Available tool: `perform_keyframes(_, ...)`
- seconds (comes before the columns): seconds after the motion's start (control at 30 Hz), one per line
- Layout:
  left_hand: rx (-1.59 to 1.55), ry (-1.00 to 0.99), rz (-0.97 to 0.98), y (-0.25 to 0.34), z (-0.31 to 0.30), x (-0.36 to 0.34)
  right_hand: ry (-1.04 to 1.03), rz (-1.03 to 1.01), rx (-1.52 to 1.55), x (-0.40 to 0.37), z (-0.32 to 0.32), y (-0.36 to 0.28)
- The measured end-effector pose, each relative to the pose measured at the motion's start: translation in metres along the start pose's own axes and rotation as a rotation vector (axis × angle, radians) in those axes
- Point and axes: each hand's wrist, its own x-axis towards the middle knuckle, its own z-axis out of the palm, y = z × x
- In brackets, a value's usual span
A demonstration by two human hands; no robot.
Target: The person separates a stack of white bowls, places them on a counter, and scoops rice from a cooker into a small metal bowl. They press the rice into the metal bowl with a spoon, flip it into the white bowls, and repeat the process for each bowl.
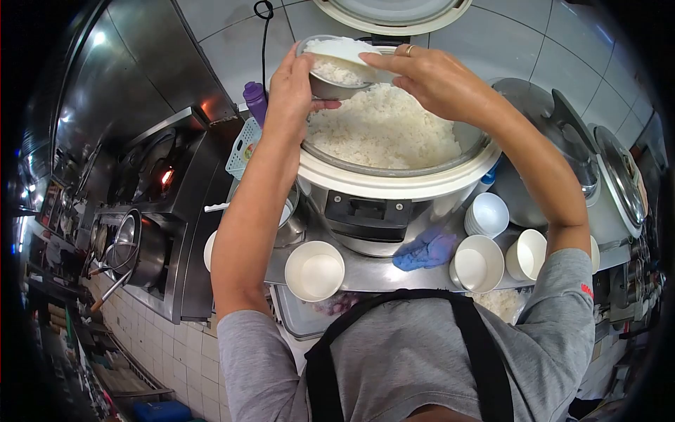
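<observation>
Above the back left of a large rice cooker (401, 184), my left hand (292, 81) holds a metal bowl (334, 89) tilted, with white rice in it. My right hand (422, 74) grips a white rice paddle (341, 49), whose flat blade lies over the rice at the bowl's top. Below both hands, the open cooker holds a large heap of rice (387, 130). The cooker's lid (394, 8) is raised behind it.
White bowls (314, 271) (477, 264) and a blue cloth (425, 250) lie before the cooker. A purple bottle (255, 102) and light blue basket (242, 148) are left of it. A stove with flame (167, 177) is farther left; a large pot lid (545, 119) stands right.
</observation>
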Motion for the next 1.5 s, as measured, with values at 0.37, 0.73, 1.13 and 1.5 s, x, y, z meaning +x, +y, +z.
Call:
perform_keyframes(0.37,-0.105,0.008,0.160,0.008,0.004,-0.004,0.120,0.168,0.204,0.017,0.005,0.000)
perform_keyframes(0.73,-0.139,0.049,0.123,0.001,0.003,0.002,-0.141,0.531,0.328,0.021,0.006,-0.044)
perform_keyframes(1.13,-0.641,0.016,0.096,0.041,-0.003,-0.068,0.501,0.313,0.285,-0.077,-0.110,-0.140)
perform_keyframes(1.5,-0.532,-0.516,-0.442,0.023,0.003,-0.263,0.448,0.760,0.870,-0.256,-0.064,-0.201)
